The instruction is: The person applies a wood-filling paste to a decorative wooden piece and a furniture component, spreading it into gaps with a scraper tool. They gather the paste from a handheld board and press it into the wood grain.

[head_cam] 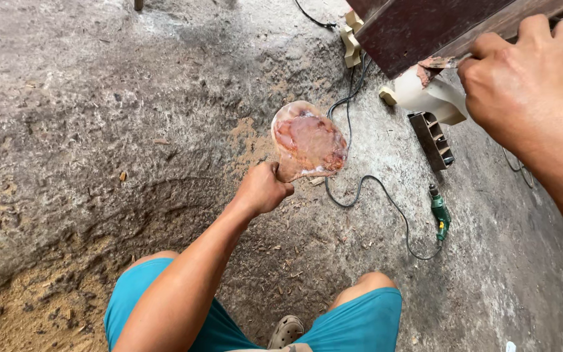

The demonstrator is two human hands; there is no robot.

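1. Blue shorts (360, 322) and bare knees are sitting nearest the lens, above the concrete floor (99, 130).
2. Left hand (262, 189) is gripping the handle of a round, paste-smeared board (309, 140); fingers are curling closed, hiding the handle.
3. Right hand (532, 78) is pressing a scraper (441, 62) against dark wooden furniture (418, 26), fingers closed; the frame is cutting off the furniture.
4. Green drill (440, 215) is lying apart on the floor.

left hand (262, 189): fist closed, arm stretched forward and down, forearm bare
right hand (529, 78): raised upper right, back facing camera, fingers curled shut, knuckles up
knees: bent, teal shorts, spread apart
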